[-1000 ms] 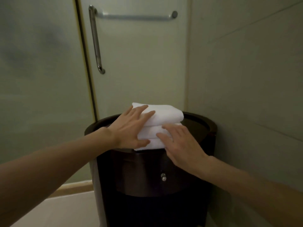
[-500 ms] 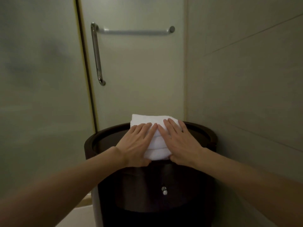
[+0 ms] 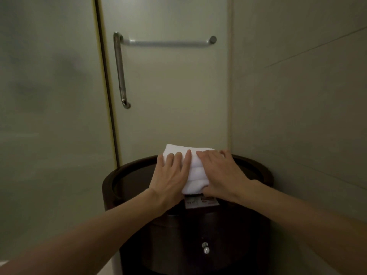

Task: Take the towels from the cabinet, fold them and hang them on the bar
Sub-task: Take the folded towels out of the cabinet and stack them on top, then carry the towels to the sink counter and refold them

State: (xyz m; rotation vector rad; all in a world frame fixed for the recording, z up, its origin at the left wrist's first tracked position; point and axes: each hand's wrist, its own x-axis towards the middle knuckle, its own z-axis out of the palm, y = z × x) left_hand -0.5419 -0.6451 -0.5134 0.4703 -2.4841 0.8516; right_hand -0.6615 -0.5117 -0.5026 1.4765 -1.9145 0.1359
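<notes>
Both hands have slid further over the folded towel (image 3: pixel 195 171): left hand (image 3: pixel 170 180) and right hand (image 3: pixel 222 175) lie flat, fingers spread, pressing it onto the round cabinet (image 3: pixel 256 173), bar (image 3: pixel 168 43) above.

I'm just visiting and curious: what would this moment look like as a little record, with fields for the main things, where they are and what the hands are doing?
setting: bathroom corner, frosted glass door
towel: white, folded, lying on the cabinet top
cabinet: dark, round, with small knobs on its front
left hand: flat on the towel's left side
right hand: flat on the towel's right side
bar: horizontal, on the door, nothing hanging on it
card: partly under the towel's near edge, print unreadable
</notes>
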